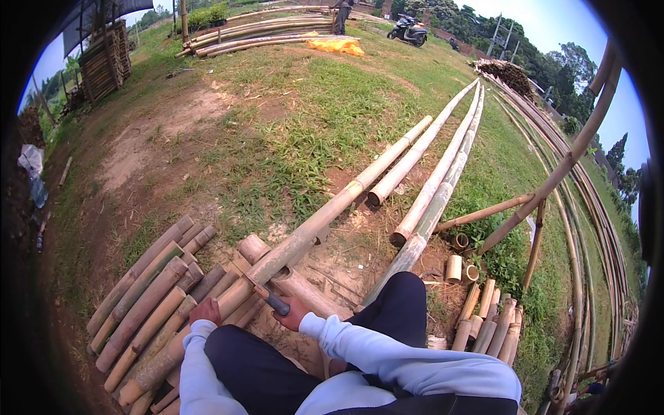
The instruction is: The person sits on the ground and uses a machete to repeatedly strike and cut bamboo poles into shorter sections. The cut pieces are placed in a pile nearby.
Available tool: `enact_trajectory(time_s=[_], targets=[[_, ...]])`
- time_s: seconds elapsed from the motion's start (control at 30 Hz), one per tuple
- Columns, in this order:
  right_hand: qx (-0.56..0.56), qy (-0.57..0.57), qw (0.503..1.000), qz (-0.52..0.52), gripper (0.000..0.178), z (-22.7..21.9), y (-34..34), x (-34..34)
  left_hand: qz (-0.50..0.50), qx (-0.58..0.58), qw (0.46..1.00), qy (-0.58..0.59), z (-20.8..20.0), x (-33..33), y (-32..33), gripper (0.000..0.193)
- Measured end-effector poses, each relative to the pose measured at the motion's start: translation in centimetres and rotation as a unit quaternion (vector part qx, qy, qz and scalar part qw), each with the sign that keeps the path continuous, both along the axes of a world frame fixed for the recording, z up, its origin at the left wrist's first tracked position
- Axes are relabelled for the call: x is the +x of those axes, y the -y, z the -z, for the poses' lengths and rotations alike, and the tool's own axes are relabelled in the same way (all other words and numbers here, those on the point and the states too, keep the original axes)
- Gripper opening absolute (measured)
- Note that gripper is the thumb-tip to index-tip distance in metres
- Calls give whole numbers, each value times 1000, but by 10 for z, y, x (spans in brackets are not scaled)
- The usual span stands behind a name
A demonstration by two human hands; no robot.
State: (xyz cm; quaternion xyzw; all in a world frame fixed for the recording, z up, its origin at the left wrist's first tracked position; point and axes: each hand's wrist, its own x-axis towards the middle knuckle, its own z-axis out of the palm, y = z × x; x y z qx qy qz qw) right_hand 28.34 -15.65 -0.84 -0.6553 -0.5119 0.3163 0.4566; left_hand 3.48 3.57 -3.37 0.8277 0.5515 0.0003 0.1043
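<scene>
A long tan bamboo pole point(304, 232) runs from the far middle down to the lower left, resting across a thick bamboo log point(304, 287) near my knees. My left hand point(205, 313) is closed on the pole near its close end. In my right hand point(296, 313) is the dark handle of a hand saw point(261, 290), its narrow blade lying across the pole. Much of the blade is too small to make out. Both forearms, in light blue sleeves, come in over my dark-trousered legs.
Short bamboo lengths point(149, 304) lie piled at the left, and more cut pieces point(487, 321) at the right. Longer poles point(443, 180) stretch ahead. A slanting bamboo frame point(546, 183) rises at right. Farther off are stacked poles point(263, 31), a motorcycle point(408, 31) and a person point(342, 14).
</scene>
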Motion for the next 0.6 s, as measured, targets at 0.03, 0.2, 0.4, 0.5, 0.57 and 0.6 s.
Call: enact_trajectory(time_s=[0.03, 0.2, 0.4, 0.5, 0.57, 0.6], targets=[[-24, -1, 1000, -1, 21, -5, 2, -2, 2, 4, 1000, 1, 3, -1, -3, 42], [-37, 33, 999, 11, 22, -4, 6, 3, 7, -9, 1000, 3, -16, 10, 4, 44], [-58, 2, 998, 12, 24, -6, 5, -1, 9, 0, 1000, -2, -23, 8, 5, 45], [-54, 11, 998, 13, 25, -5, 5, -3, 12, -5, 1000, 5, -20, 3, 3, 45], [-43, 22, 999, 17, 25, 1, 7, -2, 12, -3, 1000, 1, -19, 5, 3, 45], [-33, 26, 999, 21, 24, 6, 10, -1, 13, -2, 1000, 0, -20, 8, 3, 45]])
